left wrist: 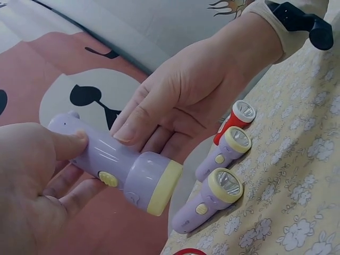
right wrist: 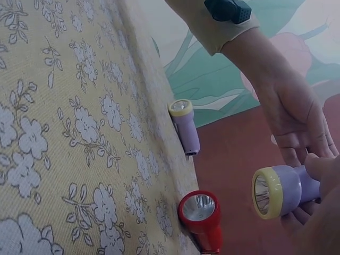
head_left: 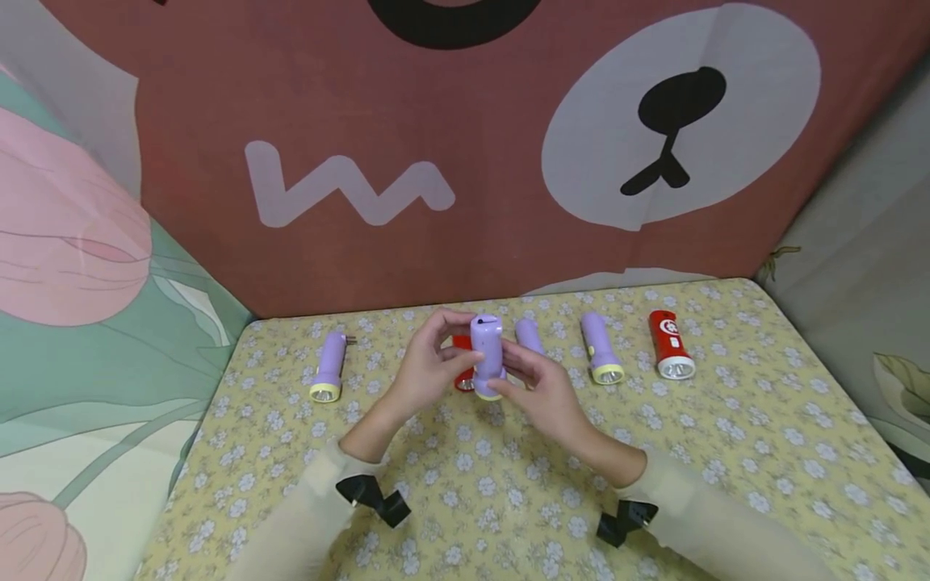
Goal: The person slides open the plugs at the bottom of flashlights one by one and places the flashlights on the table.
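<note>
Held flashlight (head_left: 488, 355): purple, with a yellow rim (left wrist: 164, 188) at its lens end, raised above the table (head_left: 465, 500) and near its far edge; in the head view I see the lens end lowermost. A yellow switch (left wrist: 108, 179) shows on its barrel in my left wrist view. Both hands close on it: the left hand (head_left: 425, 373) pinches the barrel between thumb and fingers, and the right hand (head_left: 548, 399) has its thumb and curled fingers about the barrel from the other side.

Directly behind, partly hidden from my head camera, lies a red-rimmed flashlight (head_left: 462, 363). Just beyond the right hand I find a half-covered purple flashlight (head_left: 529, 334), then a fully visible purple flashlight (head_left: 600, 347), then a red flashlight with a white rim (head_left: 670, 345). Well apart to the left lies a pronged flashlight (head_left: 330, 363), also purple, its metal prongs (head_left: 351, 340) extended.

The table wears a yellow floral cloth. Pale sleeves (head_left: 301, 516) bear black wrist mounts (head_left: 374, 499). Behind, I note a reddish-brown backdrop (head_left: 363, 266) with a cartoon muzzle (head_left: 596, 153).
</note>
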{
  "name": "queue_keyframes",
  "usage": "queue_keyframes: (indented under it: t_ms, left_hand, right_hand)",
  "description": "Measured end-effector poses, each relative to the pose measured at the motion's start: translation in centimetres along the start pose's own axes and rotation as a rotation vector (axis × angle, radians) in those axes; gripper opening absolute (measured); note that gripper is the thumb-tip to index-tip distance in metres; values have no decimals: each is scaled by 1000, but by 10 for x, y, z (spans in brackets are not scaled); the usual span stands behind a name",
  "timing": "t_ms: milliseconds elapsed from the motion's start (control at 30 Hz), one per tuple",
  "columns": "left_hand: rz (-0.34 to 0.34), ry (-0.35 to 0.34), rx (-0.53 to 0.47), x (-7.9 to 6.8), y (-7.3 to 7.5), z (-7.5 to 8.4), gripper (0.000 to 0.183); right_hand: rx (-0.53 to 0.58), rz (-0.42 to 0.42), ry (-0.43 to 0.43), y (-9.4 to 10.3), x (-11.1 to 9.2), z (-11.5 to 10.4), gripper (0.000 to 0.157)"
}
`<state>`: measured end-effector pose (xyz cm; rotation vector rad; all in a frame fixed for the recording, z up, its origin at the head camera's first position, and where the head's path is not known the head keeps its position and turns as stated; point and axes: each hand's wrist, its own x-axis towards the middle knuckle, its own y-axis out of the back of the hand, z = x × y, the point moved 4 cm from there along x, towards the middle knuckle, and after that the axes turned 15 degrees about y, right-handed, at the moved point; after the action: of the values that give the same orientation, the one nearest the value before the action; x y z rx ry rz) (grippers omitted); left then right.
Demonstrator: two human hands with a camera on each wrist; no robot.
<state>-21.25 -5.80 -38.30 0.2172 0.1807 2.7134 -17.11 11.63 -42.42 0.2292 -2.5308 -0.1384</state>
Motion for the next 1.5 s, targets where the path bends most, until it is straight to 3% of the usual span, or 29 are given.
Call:
queue_keyframes:
  t_ms: [300, 700, 833, 1033, 1500]
  left_hand:
    - [-15, -15, 9, -3, -5, 0, 41]
    - [-49, -3, 47, -4, -4, -1, 38]
    - [-73, 76, 28, -5, -3, -1, 29]
    - [-82, 205, 0, -6, -2, 0, 39]
    - [35, 367, -67, -6, -4, 8, 25]
  right_hand:
    - [-38, 79, 49, 3, -2, 1, 46]
    - [39, 107, 19, 4, -1, 7, 37]
    - [55, 114, 13, 4, -1, 11, 35]
    - [56, 115, 30, 4, -3, 16, 32]
    - [12, 91, 101, 1, -3, 16, 34]
